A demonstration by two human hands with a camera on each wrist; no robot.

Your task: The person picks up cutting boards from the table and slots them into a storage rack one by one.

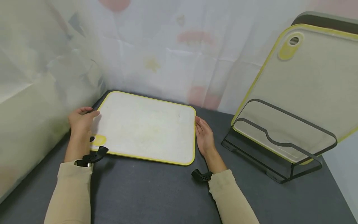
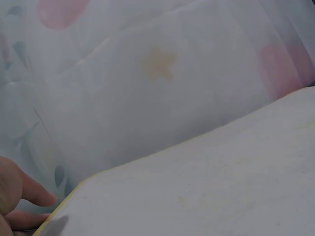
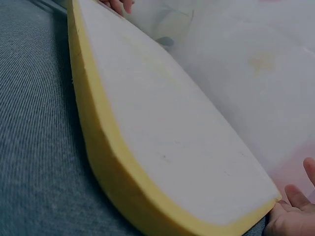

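1. Dark grey ribbed tabletop (image 1: pixel 156 193), backed by a pale translucent curtain (image 1: pixel 167 53) printed with faint pink and yellow shapes.
2. Lying flat on that surface, near the back left corner: a white cutting board (image 1: pixel 145 127) with a yellow rim and a yellow handle patch with a hole at its near left corner.
3. Left hand (image 1: pixel 80 123) placed at the board's left edge, just above the handle patch; fingers relaxed and only gently bent, thumb reaching toward the board's top face. Seen from the left wrist view as fingertips (image 2: pixel 29 196) just beside the board's rounded corner (image 2: pixel 74 191).
4. Right hand (image 1: pixel 204 137) resting on the tabletop against the board's right edge, fingers nearly straight and together, touching the yellow rim without wrapping it. Shown in the right wrist view at the lower right, fingers (image 3: pixel 295 206) meeting the thick yellow edge (image 3: pixel 113 162).
5. Neither hand clenched; both loose, flanking the board from opposite short sides.
6. Beige sleeves on both forearms, with a black wrist strap (image 1: pixel 93 157) on the left and another (image 1: pixel 202 175) on the right.
7. Well apart to the right: a dark wire rack (image 1: pixel 279 155) holding a second cutting board (image 1: pixel 307 93), leaning back, yellow-rimmed, hanging hole at its top.
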